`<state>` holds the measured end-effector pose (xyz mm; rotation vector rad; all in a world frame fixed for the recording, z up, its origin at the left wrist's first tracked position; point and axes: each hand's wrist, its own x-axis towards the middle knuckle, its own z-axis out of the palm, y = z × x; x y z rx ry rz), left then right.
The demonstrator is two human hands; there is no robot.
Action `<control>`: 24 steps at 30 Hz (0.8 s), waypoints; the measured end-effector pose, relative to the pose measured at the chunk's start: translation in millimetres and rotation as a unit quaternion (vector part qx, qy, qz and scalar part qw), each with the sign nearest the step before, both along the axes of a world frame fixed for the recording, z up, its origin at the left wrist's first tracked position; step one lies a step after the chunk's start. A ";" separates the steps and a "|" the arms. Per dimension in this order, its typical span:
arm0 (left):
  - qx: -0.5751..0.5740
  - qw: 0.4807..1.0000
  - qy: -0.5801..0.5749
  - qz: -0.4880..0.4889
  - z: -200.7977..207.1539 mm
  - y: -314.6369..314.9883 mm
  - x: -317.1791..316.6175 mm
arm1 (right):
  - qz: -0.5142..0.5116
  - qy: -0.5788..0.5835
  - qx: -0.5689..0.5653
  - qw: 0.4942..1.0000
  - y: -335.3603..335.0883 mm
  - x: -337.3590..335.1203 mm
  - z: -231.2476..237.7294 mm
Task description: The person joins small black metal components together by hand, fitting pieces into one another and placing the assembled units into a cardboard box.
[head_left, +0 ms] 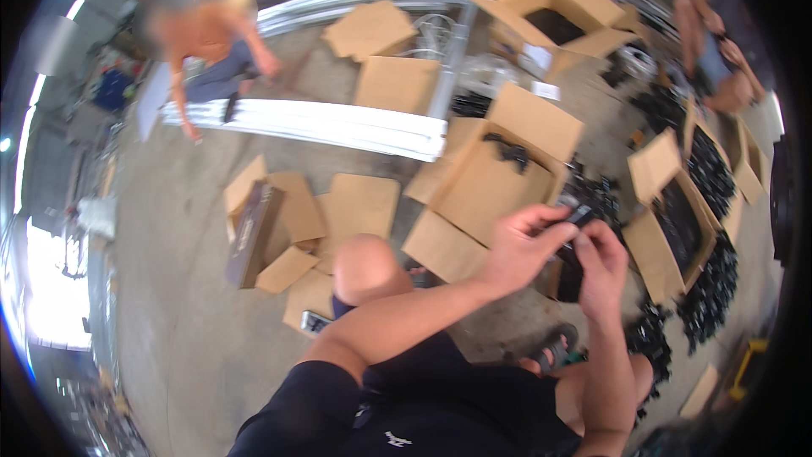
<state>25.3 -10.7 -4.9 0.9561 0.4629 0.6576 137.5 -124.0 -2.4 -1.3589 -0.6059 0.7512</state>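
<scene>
A small black part (580,215), too small to name more exactly, is pinched between the fingertips of both hands. My left hand (526,247) grips it from the left with thumb and fingers. From below and to the right, my right hand (602,264) closes on the same piece. Just beyond them lies an open cardboard box (484,195) with a few black parts (507,152) at its far end. Many similar black parts (596,195) are heaped on the floor to the right of the hands.
More black parts fill an open box (640,241) at the right, with piles (710,288) around it. White metal profiles (321,125) stretch across the far left beside a crouching co-worker (207,42). A phone (315,322) lies on cardboard near my knee. Another person (715,55) sits far right.
</scene>
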 end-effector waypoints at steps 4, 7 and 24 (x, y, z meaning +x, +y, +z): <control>0.024 1.000 0.005 -0.013 1.9 -1.0 -0.3 | -0.015 0.020 0.015 1.000 -0.7 -4.9 5.2; 0.025 1.000 -0.006 -0.016 -0.2 0.6 -4.4 | -0.017 0.033 0.015 0.999 1.3 -9.1 2.0; 0.048 0.999 0.014 -0.005 -5.2 1.4 -0.4 | -0.008 0.057 0.019 0.998 0.3 -3.1 -2.2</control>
